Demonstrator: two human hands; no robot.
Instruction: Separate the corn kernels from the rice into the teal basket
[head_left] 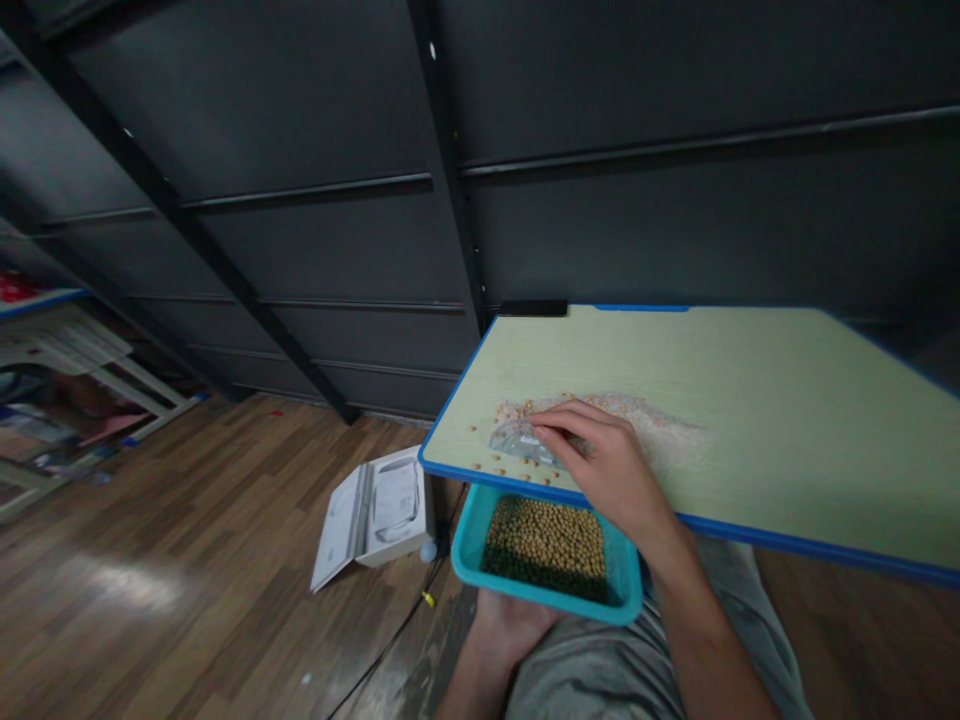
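Observation:
A teal plastic basin (547, 598) filled with yellowish soybeans (551, 540) is held just below the table's front edge. My left hand (514, 618) supports it from underneath, its fingers hidden by the basin. Over the tabletop, my right hand (604, 450) is closed, thumb and fingertips pinched at the edge of a clear, curved plastic piece (517, 440). Around that piece spreads a pile of pale rice-like grains (664, 432) with soybeans mixed in. Several loose beans (525, 477) lie between the plastic and the table edge, above the basin.
The pale green table (750, 390) has a blue rim. A black flat object (533, 308) sits at its back left corner. An opened white box (382, 505) and a black cable (397, 630) lie on the wooden floor. Dark metal-framed panels (337, 240) rise behind.

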